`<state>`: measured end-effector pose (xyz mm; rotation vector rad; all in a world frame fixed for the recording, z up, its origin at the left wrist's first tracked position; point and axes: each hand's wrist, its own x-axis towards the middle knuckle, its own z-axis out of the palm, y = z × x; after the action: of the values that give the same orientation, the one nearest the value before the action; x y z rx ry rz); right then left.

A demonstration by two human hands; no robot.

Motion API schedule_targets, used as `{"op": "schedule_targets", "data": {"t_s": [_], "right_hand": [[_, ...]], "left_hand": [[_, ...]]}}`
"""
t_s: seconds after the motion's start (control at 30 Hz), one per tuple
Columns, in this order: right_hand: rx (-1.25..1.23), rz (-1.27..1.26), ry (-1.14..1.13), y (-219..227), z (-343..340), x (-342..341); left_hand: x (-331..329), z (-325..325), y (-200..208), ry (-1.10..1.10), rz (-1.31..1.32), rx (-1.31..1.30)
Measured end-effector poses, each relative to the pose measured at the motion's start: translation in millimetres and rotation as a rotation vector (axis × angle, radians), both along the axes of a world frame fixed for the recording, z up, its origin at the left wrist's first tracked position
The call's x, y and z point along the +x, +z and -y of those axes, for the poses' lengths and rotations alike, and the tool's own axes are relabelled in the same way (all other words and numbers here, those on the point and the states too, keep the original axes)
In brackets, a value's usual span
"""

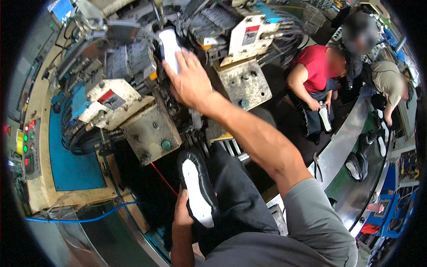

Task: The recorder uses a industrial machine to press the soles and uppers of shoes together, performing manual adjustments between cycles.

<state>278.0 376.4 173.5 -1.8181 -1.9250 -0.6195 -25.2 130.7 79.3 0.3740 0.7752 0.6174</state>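
My left hand, low in the middle, is closed around the side of a black shoe upper. This upper is bottom up above my lap, its white sole board facing me. My right arm reaches forward to the machine. There my right hand grips the near end of a second shoe upper, with the thumb at one side and the fingers over its white bottom. That upper sits between the machine's two clamp sides; the clamps partly hide its edges.
Metal plates jut from the machine close below my right arm. A control panel with lit buttons stands at the left, by a blue hose. On the right, a conveyor carries shoes; two people work beside it, one holding a shoe upper.
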Motion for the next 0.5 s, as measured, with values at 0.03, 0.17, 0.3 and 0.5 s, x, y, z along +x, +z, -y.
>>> {"op": "schedule_targets", "data": {"t_s": [0.03,0.17,0.3,0.5], "right_hand": [[0.033,0.011,-0.006,3,-15,3],[0.074,-0.003,0.040,30,-33,4],[0.014,-0.161,0.119,-5,-14,17],[-0.040,-0.276,0.190,-14,22,28]], "left_hand": [[1,-2,-6,0.007,-0.047,0.033],[9,-24,-13,-0.066,-0.081,0.122],[32,-36,2,-0.087,-0.064,0.177],[28,-26,-6,-0.143,-0.039,0.209]]}}
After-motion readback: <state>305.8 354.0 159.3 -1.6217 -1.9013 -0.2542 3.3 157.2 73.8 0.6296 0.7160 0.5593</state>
